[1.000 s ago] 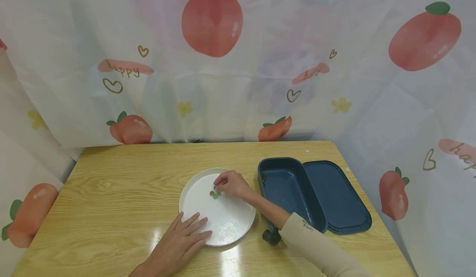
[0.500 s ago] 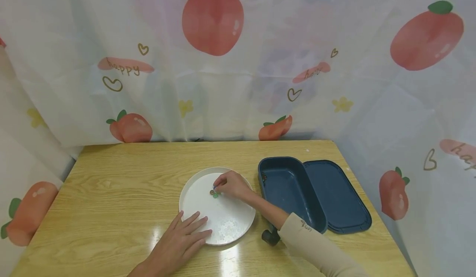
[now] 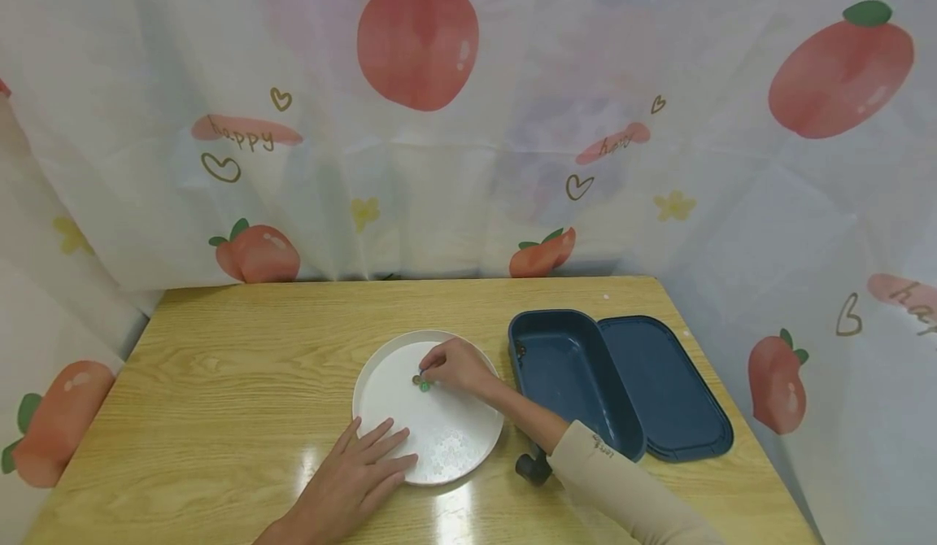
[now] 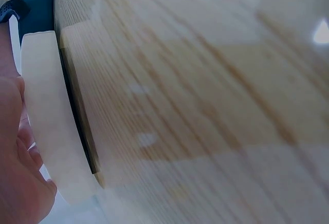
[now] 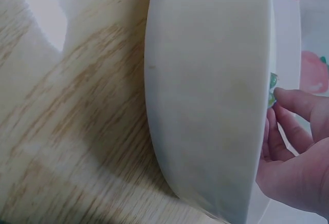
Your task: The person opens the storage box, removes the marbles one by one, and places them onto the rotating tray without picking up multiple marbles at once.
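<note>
A round white tray with a low rim lies on the table. My left hand rests over its near-left rim with fingers spread; in the left wrist view the hand lies along the tray's wall. Over the tray's far part, my right hand pinches a small blue marble, mostly hidden by the fingertips. Just beside the fingers sit a green marble and a brown marble. From the right wrist, green marbles show at the thumb tip, behind the tray's wall.
Right of the tray stands a deep dark blue box, with small brown marbles at its far-left inner corner. Its flat lid lies beside it. A black knob-like object sits under the right forearm. A printed curtain hangs behind the table.
The right fingertips shift very slightly at the marbles, still pinching the blue one. The left hand, tray and box stay in place.
</note>
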Motion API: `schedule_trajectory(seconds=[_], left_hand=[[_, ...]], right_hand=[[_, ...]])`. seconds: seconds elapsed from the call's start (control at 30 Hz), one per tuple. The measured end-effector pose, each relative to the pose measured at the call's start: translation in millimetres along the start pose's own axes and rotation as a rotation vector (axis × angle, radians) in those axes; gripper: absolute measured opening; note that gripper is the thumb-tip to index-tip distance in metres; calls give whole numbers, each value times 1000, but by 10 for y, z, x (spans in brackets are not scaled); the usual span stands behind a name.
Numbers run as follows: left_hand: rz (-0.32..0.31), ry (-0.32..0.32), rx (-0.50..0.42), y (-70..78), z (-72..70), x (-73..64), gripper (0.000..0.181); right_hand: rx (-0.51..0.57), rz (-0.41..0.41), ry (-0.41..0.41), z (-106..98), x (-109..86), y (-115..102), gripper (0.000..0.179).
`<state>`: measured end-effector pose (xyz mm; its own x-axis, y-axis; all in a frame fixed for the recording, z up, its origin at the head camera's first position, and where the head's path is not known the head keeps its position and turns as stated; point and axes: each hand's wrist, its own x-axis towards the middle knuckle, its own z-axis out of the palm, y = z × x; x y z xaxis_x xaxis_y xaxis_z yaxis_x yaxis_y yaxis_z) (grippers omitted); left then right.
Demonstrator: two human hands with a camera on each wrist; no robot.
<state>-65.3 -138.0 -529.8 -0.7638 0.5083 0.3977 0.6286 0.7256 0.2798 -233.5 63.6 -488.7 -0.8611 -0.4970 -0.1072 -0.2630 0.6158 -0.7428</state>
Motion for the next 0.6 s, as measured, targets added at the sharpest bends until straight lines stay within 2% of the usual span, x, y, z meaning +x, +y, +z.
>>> schedule_trajectory(seconds=[0.33,0.6], left_hand=[[-7,-5,2,11,-8,3,25],[-1,2,-6,12,-11,6,25]], right_hand=[[18,50,-7,-32,-15,-37,10],[73,38,36,-227,-76,-101,15]])
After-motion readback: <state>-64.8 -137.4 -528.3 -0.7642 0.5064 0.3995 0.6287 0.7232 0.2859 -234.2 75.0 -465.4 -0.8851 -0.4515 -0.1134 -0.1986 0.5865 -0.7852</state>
